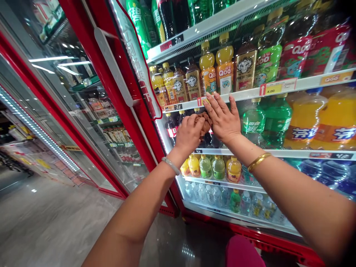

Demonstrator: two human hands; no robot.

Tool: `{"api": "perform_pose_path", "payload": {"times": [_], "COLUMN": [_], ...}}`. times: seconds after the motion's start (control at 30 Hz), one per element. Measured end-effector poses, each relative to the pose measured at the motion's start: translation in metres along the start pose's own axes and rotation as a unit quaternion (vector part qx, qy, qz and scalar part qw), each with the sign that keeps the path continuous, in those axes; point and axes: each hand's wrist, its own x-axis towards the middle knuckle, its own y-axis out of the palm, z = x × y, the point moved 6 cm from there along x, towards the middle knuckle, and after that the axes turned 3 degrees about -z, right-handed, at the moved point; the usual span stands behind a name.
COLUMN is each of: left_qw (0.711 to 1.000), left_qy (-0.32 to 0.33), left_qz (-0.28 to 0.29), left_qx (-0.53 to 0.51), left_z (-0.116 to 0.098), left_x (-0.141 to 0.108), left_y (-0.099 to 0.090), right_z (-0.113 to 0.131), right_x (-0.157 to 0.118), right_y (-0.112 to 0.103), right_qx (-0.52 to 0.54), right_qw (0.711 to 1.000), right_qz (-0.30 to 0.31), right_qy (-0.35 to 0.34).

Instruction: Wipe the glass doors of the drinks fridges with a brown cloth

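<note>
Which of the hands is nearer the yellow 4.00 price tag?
The right hand: it is left of the yellow tag in the picture; the left hand is farther left, gripping the brown cloth.

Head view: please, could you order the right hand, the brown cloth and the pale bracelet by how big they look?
Largest to smallest:
1. Right hand
2. Brown cloth, its visible part only; fingers cover some
3. Pale bracelet, a thin band

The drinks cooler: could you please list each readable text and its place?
"Qoo": bottles, shelf label
"PREDATOR": brown bottles
"碧": green bottle
"芬": orange bottle
"3.0": upper tag
"3.8": middle tag
"4.00": yellow tag
"4.8": lower tags
Other lettering is too small, blurred or covered.
</note>
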Motion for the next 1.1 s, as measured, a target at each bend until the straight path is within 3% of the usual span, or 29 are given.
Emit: {"api": "perform_pose_path", "payload": {"times": [0.07,0.13,0.2,0.27,0.4,0.47,0.53,0.63,0.7,0.77,0.93,1.0,1.1], "left_qw": [0.998,0.986,0.973,0.975,0.999,0.999,0.999,0.976,0.964,0.97,0.992,0.993,0.98], "left_qy": [-0.048,-0.127,-0.172,-0.159,-0.019,0.029,-0.01,-0.164,-0.2,-0.18,-0.085,-0.08,-0.156], "left_qz": [-0.033,-0.104,-0.154,-0.151,-0.048,-0.014,-0.036,-0.142,-0.174,-0.165,-0.084,-0.072,-0.123], "left_qx": [0.005,0.017,0.026,0.028,0.014,-0.001,-0.012,-0.003,-0.002,-0.008,-0.046,-0.053,-0.031], "left_z": [0.029,0.058,0.072,0.064,0.016,0.005,0.018,0.065,0.083,0.081,0.044,0.044,0.065], "left_x": [0.008,0.012,0.005,-0.008,-0.038,-0.038,-0.024,0.001,0.005,-0.005,-0.049,-0.045,-0.015], "left_y": [-0.013,-0.026,-0.03,-0.02,0.009,0.012,0.001,-0.026,-0.031,-0.024,0.003,0.001,-0.019], "right_z": [0.002,0.003,0.003,0.003,0.003,0.003,0.003,0.002,0.002,0.004,0.004,0.003,0.001], "right_x": [-0.003,-0.005,-0.006,-0.007,-0.009,-0.01,-0.009,-0.008,-0.008,-0.008,-0.009,-0.009,-0.01], "right_y": [0.005,0.009,0.01,0.009,0.007,0.007,0.007,0.008,0.008,0.006,0.008,0.011,0.015], "right_qx": [-0.02,-0.023,-0.017,-0.026,-0.042,-0.027,-0.017,-0.019,-0.017,-0.011,-0.031,-0.077,-0.151], "right_qw": [0.999,0.999,0.999,0.999,0.999,1.0,1.0,0.999,0.999,0.999,1.0,0.997,0.988], "right_qz": [-0.015,-0.013,-0.01,-0.008,-0.008,-0.008,-0.006,0.004,0.007,0.002,-0.004,-0.002,-0.005], "right_qy": [0.019,0.027,0.025,0.017,0.004,0.006,0.012,0.027,0.035,0.031,0.001,-0.012,-0.04]}}
